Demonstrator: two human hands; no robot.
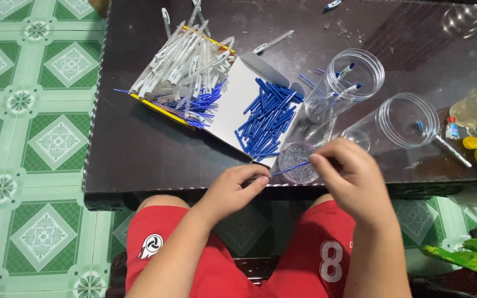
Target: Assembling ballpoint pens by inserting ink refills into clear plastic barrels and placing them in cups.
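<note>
While both hands work at the near table edge, head view: left hand (233, 190) and right hand (349, 176) each pinch one end of a thin blue plastic ink refill (289, 169) over a small clear plastic tub (298, 163). Refill lies near level, long axis left-right, right end slightly higher. Probably fitting a small part; next move calls for fine alignment.

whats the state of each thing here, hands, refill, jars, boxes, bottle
left hand: pinching one end of the blue refill
right hand: pinching its other end
blue refill: held level over the small clear cup
small clear cup: upright, open, holds tiny bits
two clear jars: lidless, tilted toward the camera, a few pens inside
white tray: open, loose blue refills piled in it
yellow-edged box: open, heaped with white pen barrels
small bottle: upright, red cap on
</note>
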